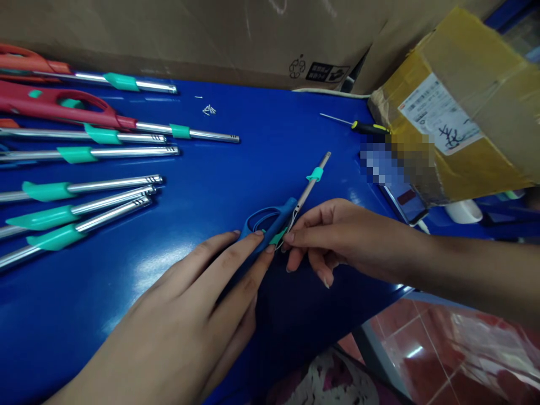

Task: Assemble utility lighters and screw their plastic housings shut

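Observation:
A blue-handled long lighter [278, 216] with a metal tube and a teal collar [314, 175] lies on the blue table [236, 169]. My left hand [194, 315] lies over its handle, fingers stretched flat and pressing it down. My right hand [337, 239] pinches thumb and forefinger at the teal piece where the tube meets the handle; what the fingertips grip is too small to name.
Several finished lighters [84, 191] with teal collars and red handles lie in a row at the left. A small yellow-handled screwdriver [358, 126] lies by a taped cardboard parcel [455, 112]. Tiny metal parts [208, 109] lie near the back. Cardboard boxes [211, 34] line the rear edge.

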A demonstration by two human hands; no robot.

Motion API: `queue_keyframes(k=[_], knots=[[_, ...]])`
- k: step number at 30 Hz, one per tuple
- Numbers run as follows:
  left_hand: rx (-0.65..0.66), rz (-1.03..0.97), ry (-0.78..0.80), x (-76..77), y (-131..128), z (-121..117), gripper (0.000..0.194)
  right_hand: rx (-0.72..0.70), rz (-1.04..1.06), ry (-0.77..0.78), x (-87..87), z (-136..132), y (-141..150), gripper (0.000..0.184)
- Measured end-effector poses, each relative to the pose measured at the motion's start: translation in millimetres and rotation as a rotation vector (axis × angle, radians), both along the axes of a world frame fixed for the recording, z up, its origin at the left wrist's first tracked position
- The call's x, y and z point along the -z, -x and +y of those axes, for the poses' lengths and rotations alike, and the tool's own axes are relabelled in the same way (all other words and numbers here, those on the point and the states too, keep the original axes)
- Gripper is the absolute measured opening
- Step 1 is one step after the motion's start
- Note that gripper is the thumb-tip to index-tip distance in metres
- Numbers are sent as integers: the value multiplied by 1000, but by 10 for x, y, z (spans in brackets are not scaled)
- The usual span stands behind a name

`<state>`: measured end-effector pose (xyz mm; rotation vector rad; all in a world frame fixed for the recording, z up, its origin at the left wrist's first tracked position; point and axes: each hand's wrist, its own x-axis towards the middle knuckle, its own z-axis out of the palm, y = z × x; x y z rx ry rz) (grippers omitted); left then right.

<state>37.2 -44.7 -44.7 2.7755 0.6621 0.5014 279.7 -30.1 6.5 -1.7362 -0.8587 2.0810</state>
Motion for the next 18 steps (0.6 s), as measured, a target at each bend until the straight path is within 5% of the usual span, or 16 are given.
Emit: queue_keyframes(k=[18], knots=[[15, 15, 36, -24, 15, 0, 47, 5, -80, 21, -23, 39, 73, 19]])
